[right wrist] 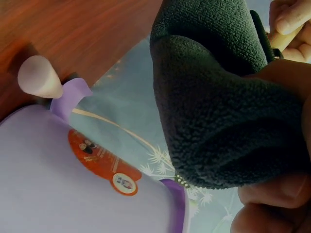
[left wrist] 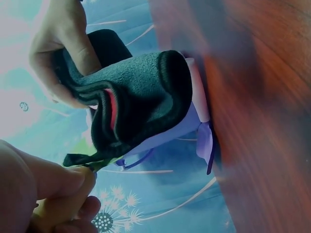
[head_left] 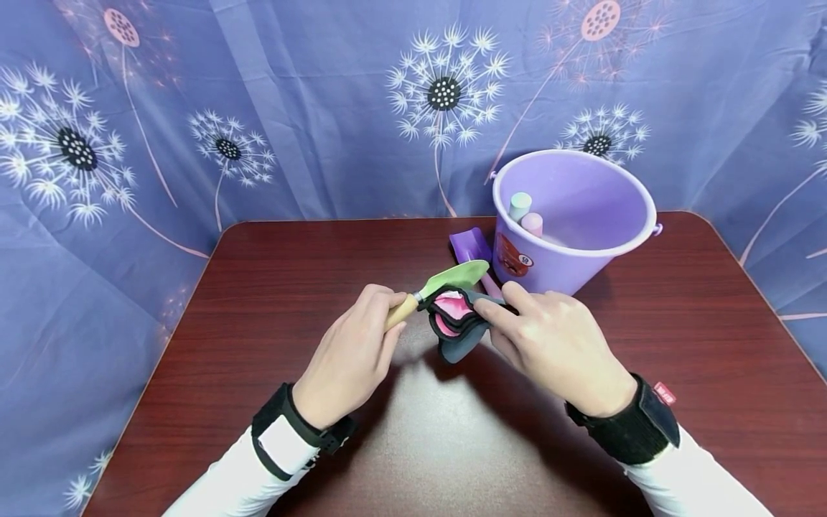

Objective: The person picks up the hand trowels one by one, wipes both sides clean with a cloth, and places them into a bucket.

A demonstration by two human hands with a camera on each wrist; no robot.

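Observation:
My left hand (head_left: 352,355) grips a small trowel by its pale wooden handle (head_left: 402,312). The trowel's light green blade (head_left: 459,276) points right, toward the bucket. A folded cloth (head_left: 460,346), dark grey with black edging and pink inside, is held by my right hand (head_left: 552,337). One edge of it laps the trowel's neck, close by my left fingertips. In the left wrist view the cloth (left wrist: 141,82) bulges in loose folds and hides most of the blade. Its fuzzy grey side (right wrist: 209,107) fills much of the right wrist view.
Behind my right hand stands a purple bucket (head_left: 549,266) with a red label. Inside it, a pale green rounded end (head_left: 520,205) and a pink one (head_left: 533,222) show. A purple toy shovel (head_left: 470,245) lies against its left side. Patterned fabric hangs behind the table (head_left: 291,273).

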